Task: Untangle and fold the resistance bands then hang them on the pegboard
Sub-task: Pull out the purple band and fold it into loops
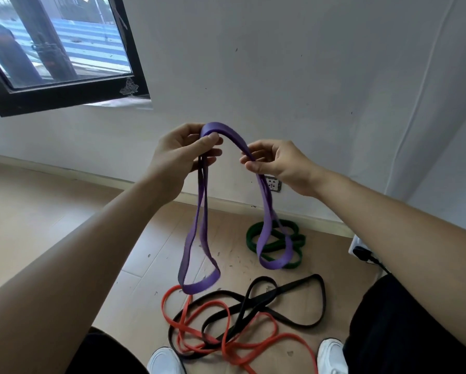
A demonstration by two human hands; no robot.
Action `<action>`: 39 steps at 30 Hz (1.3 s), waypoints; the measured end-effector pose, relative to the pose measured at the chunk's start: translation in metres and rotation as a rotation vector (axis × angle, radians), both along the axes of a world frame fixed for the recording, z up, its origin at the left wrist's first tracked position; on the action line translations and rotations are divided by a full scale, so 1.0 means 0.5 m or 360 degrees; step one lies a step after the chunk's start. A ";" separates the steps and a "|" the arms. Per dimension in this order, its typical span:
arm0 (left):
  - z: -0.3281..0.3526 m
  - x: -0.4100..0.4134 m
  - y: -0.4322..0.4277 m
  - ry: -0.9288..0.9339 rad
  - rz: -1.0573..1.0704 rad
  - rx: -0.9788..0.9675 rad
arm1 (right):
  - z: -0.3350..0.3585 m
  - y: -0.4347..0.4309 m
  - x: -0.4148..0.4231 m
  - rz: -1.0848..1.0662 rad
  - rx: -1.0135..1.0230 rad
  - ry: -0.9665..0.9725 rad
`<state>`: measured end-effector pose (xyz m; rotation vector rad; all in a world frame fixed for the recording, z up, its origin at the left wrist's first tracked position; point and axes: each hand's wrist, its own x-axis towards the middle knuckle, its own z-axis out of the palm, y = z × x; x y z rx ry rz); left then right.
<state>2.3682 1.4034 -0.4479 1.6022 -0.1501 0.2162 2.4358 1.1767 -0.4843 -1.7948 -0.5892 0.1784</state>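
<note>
A purple resistance band (196, 230) hangs in the air in front of me, doubled into two long loops. My left hand (183, 152) grips its top fold, thumb and fingers curled round it. My right hand (277, 163) pinches the same band a little lower on the right strand. On the wooden floor below lie a black band (288, 290) and a red band (194, 319), tangled together. A green band (277, 241) lies coiled near the wall, behind the right purple loop. No pegboard is in view.
A white wall (280, 63) is straight ahead with a socket (273, 183) near the skirting. A dark-framed window (61, 66) is at upper left. A black plug and cable (366, 256) sit at the right. My white shoes (167, 361) stand by the tangle.
</note>
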 end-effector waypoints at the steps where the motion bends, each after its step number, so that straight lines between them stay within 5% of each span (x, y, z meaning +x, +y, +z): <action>1: 0.002 -0.002 -0.005 0.0000 -0.0003 -0.0019 | -0.004 0.006 -0.001 0.0028 -0.0006 0.0038; 8: 0.010 -0.003 -0.027 -0.0061 0.0072 0.0018 | -0.026 0.070 -0.012 0.0258 -0.0046 0.0335; 22: 0.044 -0.028 0.005 -0.0127 0.0103 0.0098 | -0.037 0.097 -0.027 0.0256 0.0104 0.0318; 27: 0.037 -0.018 -0.004 -0.0104 0.0077 -0.0087 | -0.032 0.126 -0.061 0.0543 -0.0108 0.0390; 39: 0.070 -0.008 -0.001 -0.0078 0.0119 -0.0762 | -0.133 0.219 -0.124 0.0496 0.0034 0.0581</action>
